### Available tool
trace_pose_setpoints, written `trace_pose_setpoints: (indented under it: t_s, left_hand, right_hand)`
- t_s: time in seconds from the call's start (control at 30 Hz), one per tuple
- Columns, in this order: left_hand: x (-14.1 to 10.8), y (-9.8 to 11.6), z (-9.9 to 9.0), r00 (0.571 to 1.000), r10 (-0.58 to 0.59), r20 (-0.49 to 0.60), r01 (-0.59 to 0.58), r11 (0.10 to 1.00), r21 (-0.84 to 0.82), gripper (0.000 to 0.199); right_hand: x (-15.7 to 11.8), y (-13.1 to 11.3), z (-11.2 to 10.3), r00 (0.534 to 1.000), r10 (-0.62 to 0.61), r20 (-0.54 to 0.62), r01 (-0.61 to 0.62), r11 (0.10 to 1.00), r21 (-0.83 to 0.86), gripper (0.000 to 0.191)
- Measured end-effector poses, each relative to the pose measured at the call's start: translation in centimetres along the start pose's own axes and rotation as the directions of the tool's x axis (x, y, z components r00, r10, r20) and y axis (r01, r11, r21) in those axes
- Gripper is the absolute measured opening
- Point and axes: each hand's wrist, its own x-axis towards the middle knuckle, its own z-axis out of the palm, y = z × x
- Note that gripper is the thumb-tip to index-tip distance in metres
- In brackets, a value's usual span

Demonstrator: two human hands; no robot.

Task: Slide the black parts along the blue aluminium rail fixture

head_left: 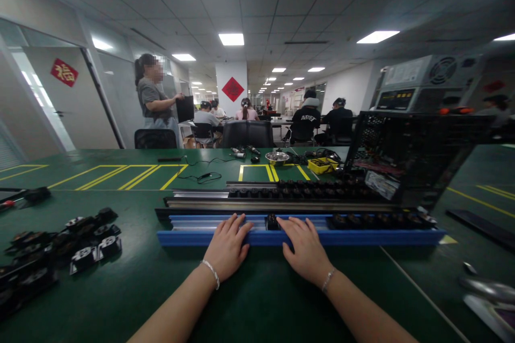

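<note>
A long blue rail with a silvery inner channel lies across the green table in front of me. My left hand rests over its near wall, fingers stretched out and holding nothing. A small black block sits in the channel between my hands. My right hand lies over the rail just right of that block, fingers extended, the index fingertip at the block's side; whether it presses on it I cannot tell. Farther right, a row of similar black blocks fills the channel.
Behind are more dark rails with black parts. Loose black-and-white blocks lie at left. An opened computer case stands at right rear. A metal bowl and yellow tray sit farther back. One person stands beyond the table.
</note>
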Motion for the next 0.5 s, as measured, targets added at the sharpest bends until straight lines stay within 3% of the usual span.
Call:
trace_pose_setpoints:
  t_s: [0.5]
  left_hand:
    - [0.0, 1.4, 0.6, 0.999, 0.049, 0.006, -0.050, 0.998, 0.024, 0.053]
  right_hand:
    - [-0.1, -0.7, 0.6, 0.999, 0.045, -0.019, -0.047, 0.988, -0.146, 0.066]
